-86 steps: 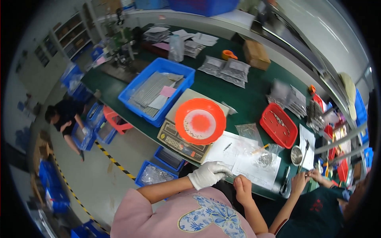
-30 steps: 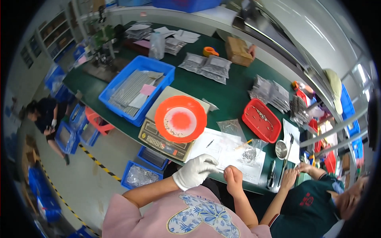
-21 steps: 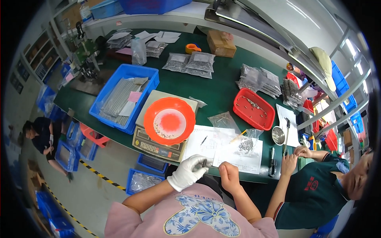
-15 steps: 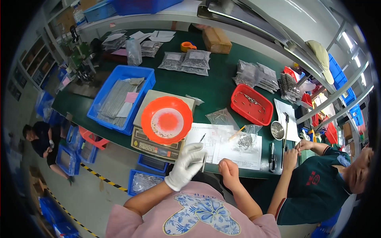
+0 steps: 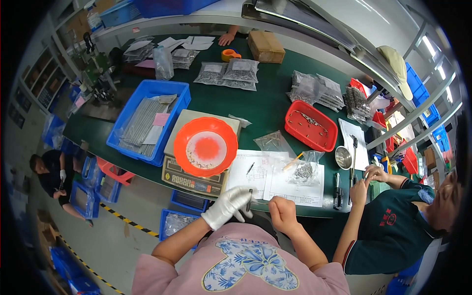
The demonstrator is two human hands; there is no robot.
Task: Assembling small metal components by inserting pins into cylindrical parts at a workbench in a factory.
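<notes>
Green bench: gloved left hand (image 5: 227,206) pinches a dark pen (image 5: 249,200) over white sheets (image 5: 275,177), bare right hand (image 5: 281,214) fisted empty

The gloved left hand (image 5: 229,205) is drawn back from the white paper sheet (image 5: 275,178) to the near table edge, now closed round a small dark pen-like item (image 5: 249,200). The bare right hand (image 5: 281,215) is pulled off the sheet too, fisted just beside the left. The view is tilted, so the co-worker (image 5: 408,216) at right is seen more fully.
</notes>
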